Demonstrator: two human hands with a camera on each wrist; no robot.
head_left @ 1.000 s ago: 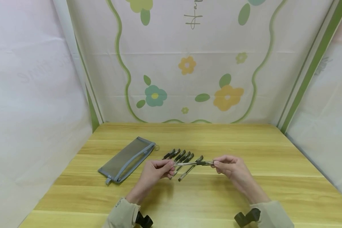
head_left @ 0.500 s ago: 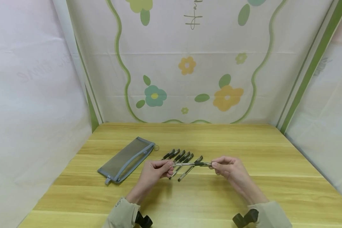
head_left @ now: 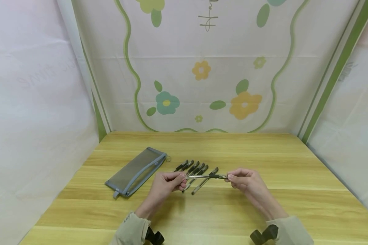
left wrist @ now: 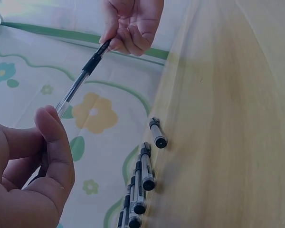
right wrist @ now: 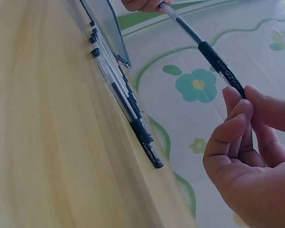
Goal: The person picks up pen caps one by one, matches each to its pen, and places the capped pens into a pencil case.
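A clear gel pen with a black cap (head_left: 214,176) is held level above the table between both hands. My left hand (head_left: 167,185) pinches its clear barrel end between thumb and fingers. At the other end, the thumb and fingertips of my right hand (head_left: 248,182) pinch the tip of the cap. In the right wrist view, white print shows on the black cap (right wrist: 221,66). Just beyond and below lie several similar pens (head_left: 199,167) side by side on the table, one of them (head_left: 204,181) a little apart on the right. My left hand hides part of the row.
A grey mesh pencil pouch (head_left: 135,172) with a blue-grey zip edge lies to the left of the pens, with a small ring at its corner. The wooden table (head_left: 263,153) meets a flower-printed cloth wall (head_left: 184,78) at the back, with cloth walls at both sides.
Both hands and the held pen shifted very slightly left between one second and half a second ago. Since then nothing has visibly moved; both hands keep their hold on the pen.
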